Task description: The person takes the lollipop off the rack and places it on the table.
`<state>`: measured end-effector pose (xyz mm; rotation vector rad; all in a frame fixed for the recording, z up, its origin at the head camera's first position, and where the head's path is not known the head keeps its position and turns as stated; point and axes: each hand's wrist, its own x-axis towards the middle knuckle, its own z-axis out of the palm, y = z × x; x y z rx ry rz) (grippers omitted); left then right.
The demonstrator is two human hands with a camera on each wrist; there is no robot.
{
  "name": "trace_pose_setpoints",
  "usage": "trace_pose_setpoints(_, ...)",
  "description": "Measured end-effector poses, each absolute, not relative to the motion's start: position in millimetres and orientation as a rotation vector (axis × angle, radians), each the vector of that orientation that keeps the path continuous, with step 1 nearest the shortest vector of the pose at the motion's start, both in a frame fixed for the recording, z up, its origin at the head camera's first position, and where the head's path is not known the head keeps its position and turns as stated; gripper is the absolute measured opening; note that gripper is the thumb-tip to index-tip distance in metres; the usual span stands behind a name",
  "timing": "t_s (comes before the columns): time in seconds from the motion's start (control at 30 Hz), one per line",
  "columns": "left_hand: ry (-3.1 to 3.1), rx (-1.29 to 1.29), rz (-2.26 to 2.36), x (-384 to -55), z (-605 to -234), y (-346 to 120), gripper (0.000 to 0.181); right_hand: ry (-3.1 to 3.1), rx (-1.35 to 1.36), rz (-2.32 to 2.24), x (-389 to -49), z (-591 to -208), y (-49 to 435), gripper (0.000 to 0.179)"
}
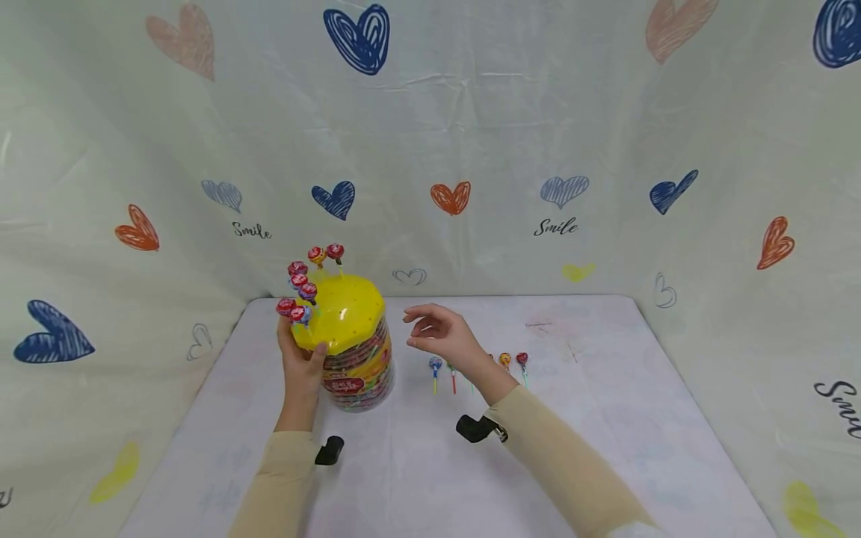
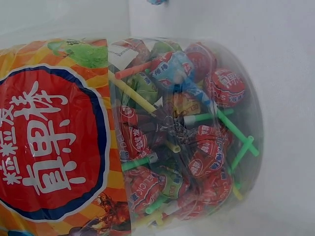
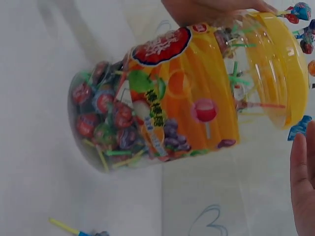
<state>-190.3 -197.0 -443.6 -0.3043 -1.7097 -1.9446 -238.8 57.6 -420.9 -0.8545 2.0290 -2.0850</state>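
A clear plastic lollipop jar with a yellow lid stands on the table, left of the middle. Several wrapped lollipops stick up from holes along the lid's left and far edge. My left hand grips the jar near its top, thumb in front and fingers round the left side. To the right of the jar, my right hand hovers with loosely bent fingers and nothing in them. Through the jar wall in the left wrist view, many lollipops lie heaped at the bottom beside the orange label.
Several loose lollipops lie in a row on the white table, among them a blue one and a dark red one; my right forearm hides part of the row. A heart-printed curtain hangs behind the table.
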Motion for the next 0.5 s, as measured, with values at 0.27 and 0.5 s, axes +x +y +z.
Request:
trace_pose_setpoints(0.27,-1.763,-0.226,-1.945,-192.0,-448.2,-200.6,0.08,1.936,-0.952,-2.134,-236.0,-400.7,26.0,0.044)
trace_pose_setpoints(0.5,-1.832,-0.14,-1.918,-198.4,-459.1,-205.3,0.077,1.908,-0.97,-2.125,-238.8,-386.3,7.3,0.042)
